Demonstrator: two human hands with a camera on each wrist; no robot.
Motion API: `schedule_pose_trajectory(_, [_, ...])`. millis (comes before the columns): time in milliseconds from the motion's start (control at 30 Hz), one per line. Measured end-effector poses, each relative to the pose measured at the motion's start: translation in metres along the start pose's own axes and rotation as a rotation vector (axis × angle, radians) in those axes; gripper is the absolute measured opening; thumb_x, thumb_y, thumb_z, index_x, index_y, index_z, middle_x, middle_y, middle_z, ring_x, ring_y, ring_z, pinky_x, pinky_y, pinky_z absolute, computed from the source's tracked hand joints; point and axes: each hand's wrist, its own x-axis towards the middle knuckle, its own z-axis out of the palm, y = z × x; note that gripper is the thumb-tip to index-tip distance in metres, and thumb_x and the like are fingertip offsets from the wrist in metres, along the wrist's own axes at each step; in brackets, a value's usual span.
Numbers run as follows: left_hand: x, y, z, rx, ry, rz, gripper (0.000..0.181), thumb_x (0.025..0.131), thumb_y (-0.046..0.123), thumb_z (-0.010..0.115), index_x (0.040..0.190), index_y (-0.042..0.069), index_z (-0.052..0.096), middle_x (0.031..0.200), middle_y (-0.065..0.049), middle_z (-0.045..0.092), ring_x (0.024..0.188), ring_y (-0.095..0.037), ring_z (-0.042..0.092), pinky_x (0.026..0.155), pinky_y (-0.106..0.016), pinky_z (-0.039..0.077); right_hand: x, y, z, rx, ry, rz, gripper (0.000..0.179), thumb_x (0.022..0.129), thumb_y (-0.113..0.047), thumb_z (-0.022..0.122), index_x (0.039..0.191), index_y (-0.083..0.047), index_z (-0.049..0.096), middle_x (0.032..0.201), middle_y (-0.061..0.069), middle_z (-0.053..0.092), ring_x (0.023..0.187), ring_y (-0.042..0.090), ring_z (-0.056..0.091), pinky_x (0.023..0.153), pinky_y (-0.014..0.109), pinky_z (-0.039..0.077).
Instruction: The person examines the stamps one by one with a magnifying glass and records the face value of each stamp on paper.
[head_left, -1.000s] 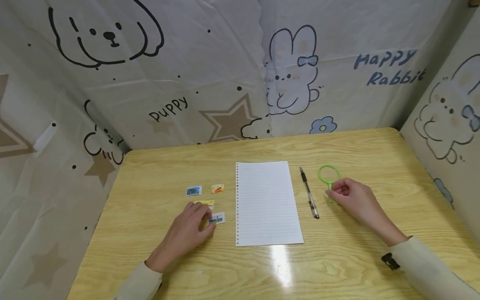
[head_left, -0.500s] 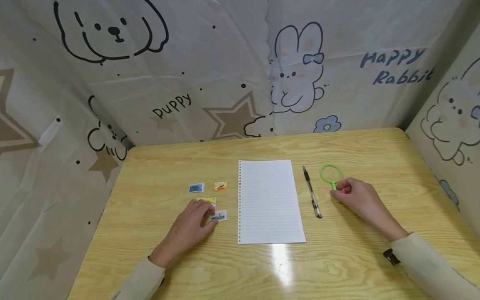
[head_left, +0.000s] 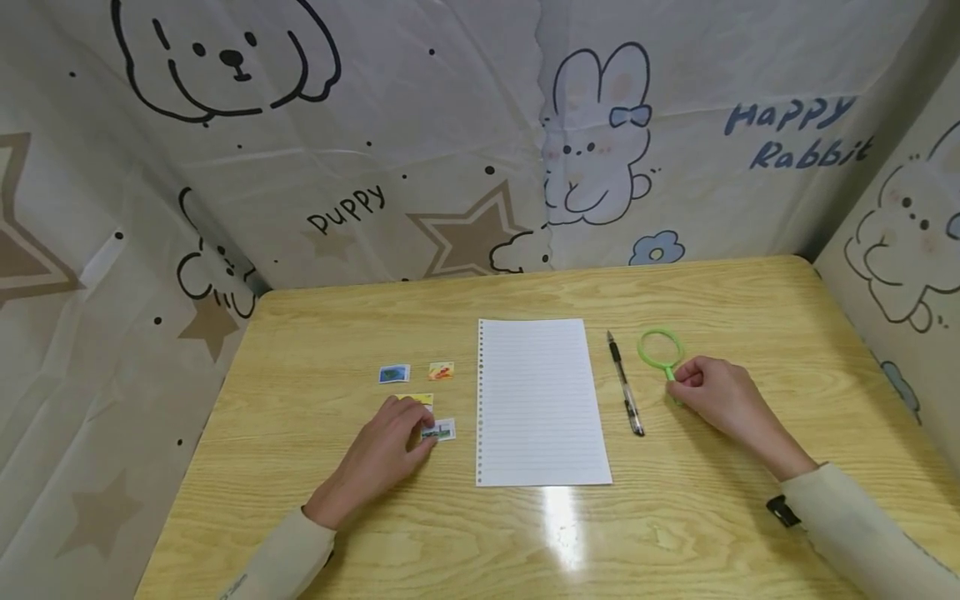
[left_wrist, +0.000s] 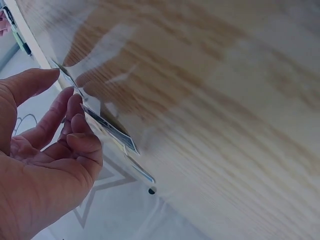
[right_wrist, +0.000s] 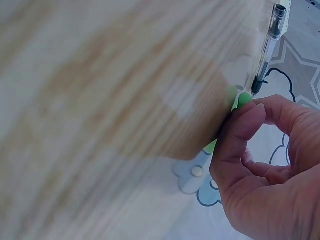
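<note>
In the head view, my left hand [head_left: 382, 446] rests at the table's left, over a yellow stamp [head_left: 417, 399] it partly covers. Its thumb and forefinger lie either side of a stamp with a green picture [head_left: 441, 430]; the left wrist view shows a gap between thumb and fingers, beside the flat stamps [left_wrist: 114, 130]. On the right, thumb and fingers of my right hand [head_left: 716, 396] pinch the handle of a green magnifying glass [head_left: 670, 372], whose ring lies towards the back. The handle's end [right_wrist: 245, 99] pokes out of the pinch in the right wrist view.
A blue stamp [head_left: 394, 373] and an orange stamp [head_left: 441, 372] lie beyond my left hand. Between the hands are a lined sheet of paper [head_left: 536, 400] and a pen [head_left: 626, 383]. Cartoon-printed cloth [head_left: 450, 125] walls the wooden table [head_left: 360, 517] at the back and sides.
The head view has shifted slightly, so everything appears a little further right. Both hands keep about the same places; my right hand still holds the magnifying glass.
</note>
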Motion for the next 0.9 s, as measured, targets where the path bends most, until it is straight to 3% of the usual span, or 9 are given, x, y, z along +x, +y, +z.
schedule_pose_trajectory(600, [0.001,-0.005,0.001,0.038,0.007,0.078,0.017,0.092,0.003,0.088,0.101,0.004,0.073,0.102,-0.001,0.066,0.094,-0.021,0.054,0.083,-0.037,0.053,-0.007,-0.011,0.002,0.045,-0.004,0.019,0.026,0.101,-0.017,0.071,0.110,0.007,0.070,0.096,0.015,0.071,0.085,0.027,0.063,0.073,0.039,0.048])
schedule_pose_trajectory(900, [0.002,-0.004,0.001,0.079,0.022,0.116,0.019,0.091,0.002,0.089,0.100,0.002,0.072,0.101,-0.004,0.066,0.092,-0.021,0.054,0.081,-0.037,0.052,-0.008,-0.015,0.003,0.108,-0.022,-0.045,0.029,0.105,-0.020,0.072,0.118,0.007,0.070,0.105,0.014,0.073,0.096,0.028,0.068,0.079,0.039,0.053])
